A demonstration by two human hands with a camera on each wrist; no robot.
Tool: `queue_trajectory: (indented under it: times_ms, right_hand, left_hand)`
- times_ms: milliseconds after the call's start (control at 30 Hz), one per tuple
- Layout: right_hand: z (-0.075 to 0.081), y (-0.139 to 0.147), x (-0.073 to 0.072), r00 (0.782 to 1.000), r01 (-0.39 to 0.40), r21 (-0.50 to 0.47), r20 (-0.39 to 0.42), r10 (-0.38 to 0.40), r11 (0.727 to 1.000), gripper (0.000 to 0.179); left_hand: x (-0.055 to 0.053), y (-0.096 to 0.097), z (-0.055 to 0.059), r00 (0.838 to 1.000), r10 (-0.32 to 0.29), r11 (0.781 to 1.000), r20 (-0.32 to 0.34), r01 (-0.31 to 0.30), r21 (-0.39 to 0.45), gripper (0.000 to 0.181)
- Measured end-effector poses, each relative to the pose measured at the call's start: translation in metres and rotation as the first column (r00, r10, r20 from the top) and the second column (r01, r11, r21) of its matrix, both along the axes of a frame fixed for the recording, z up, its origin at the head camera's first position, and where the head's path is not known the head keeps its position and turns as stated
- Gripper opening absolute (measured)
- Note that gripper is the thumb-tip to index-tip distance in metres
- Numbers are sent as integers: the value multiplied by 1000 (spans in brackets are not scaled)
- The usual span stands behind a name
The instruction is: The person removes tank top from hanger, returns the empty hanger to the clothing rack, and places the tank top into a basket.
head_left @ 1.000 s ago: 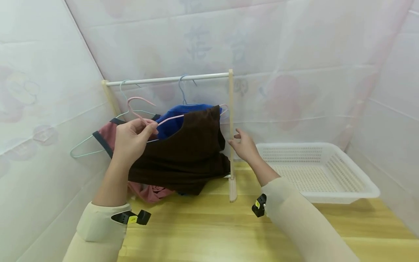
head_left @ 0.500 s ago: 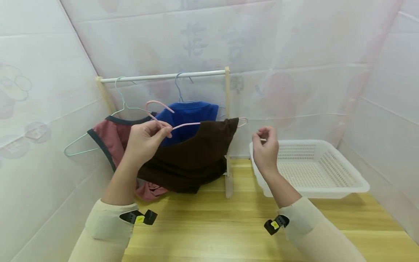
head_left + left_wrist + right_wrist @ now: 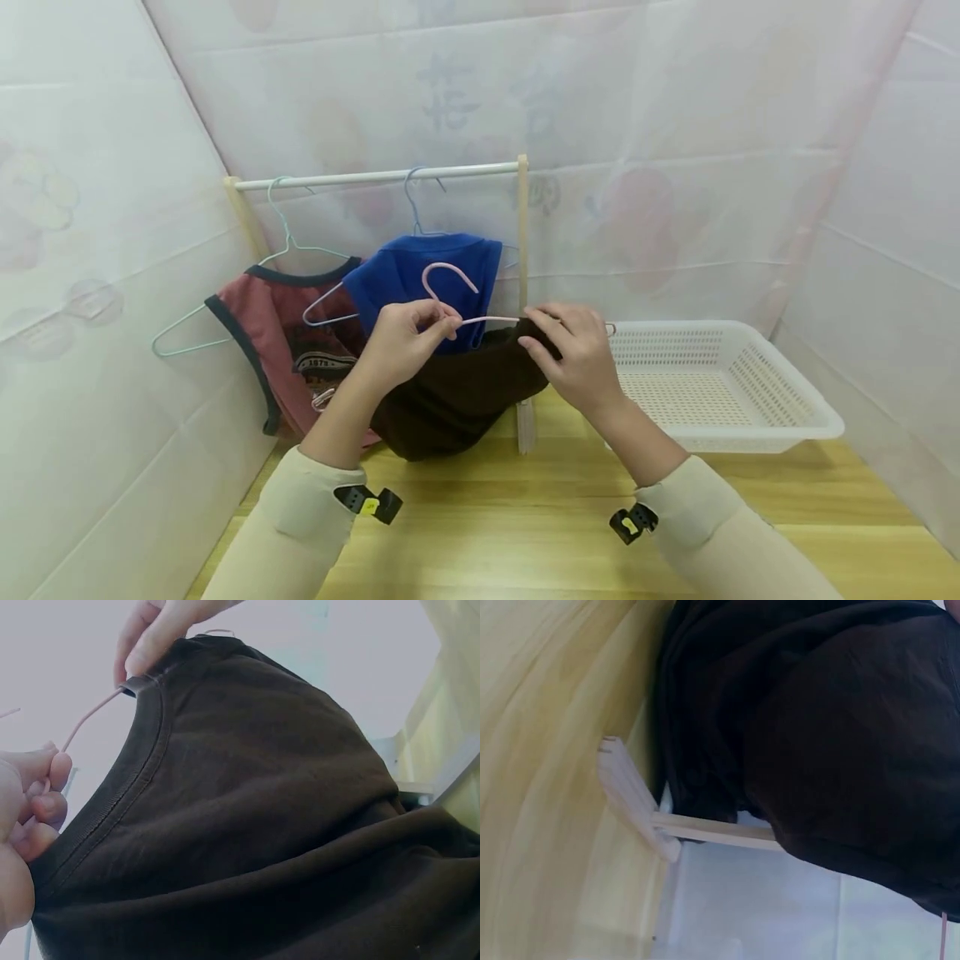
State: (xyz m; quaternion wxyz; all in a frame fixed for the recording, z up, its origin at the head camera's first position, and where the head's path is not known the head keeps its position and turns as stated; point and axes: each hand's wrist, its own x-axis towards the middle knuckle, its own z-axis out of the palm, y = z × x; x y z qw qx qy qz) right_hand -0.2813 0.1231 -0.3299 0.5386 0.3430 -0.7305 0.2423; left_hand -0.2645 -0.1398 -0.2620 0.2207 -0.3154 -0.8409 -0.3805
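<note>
My left hand (image 3: pixel 412 342) pinches a pink wire hanger (image 3: pixel 450 275) at the base of its hook. A dark brown shirt (image 3: pixel 465 396) hangs from the hanger, its neckline edge showing in the left wrist view. At the shirt's shoulder, my right hand (image 3: pixel 573 354) grips the cloth over the hanger's arm, with the thumb in front. The hanger's pink tip pokes out just past the right hand. In the right wrist view the brown cloth (image 3: pixel 840 735) fills the upper right, and the right hand is almost wholly out of frame.
A rack with a white rod (image 3: pixel 337 177) stands behind. On it hang a blue garment (image 3: pixel 431 258) on a blue hanger and a reddish shirt (image 3: pixel 258 312) on a green hanger. A white perforated basket (image 3: pixel 795 400) sits at the right on the wooden table (image 3: pixel 480 517).
My left hand has carried the pink hanger and brown shirt right and lower, uncovering the blue garment. The right hand went right, then came back onto the shirt's shoulder.
</note>
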Motion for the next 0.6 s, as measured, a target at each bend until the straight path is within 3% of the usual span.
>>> queue_trajectory:
  times_ms: [300, 600]
  right_hand:
    - [-11, 5, -4, 1000, 27, 38, 3, -27, 999, 31]
    - [-17, 10, -8, 999, 49, 58, 19, -50, 997, 27]
  left_hand:
    - [-3, 12, -9, 998, -19, 1000, 65, 21, -21, 23]
    - [-5, 14, -12, 997, -12, 999, 76, 15, -44, 24]
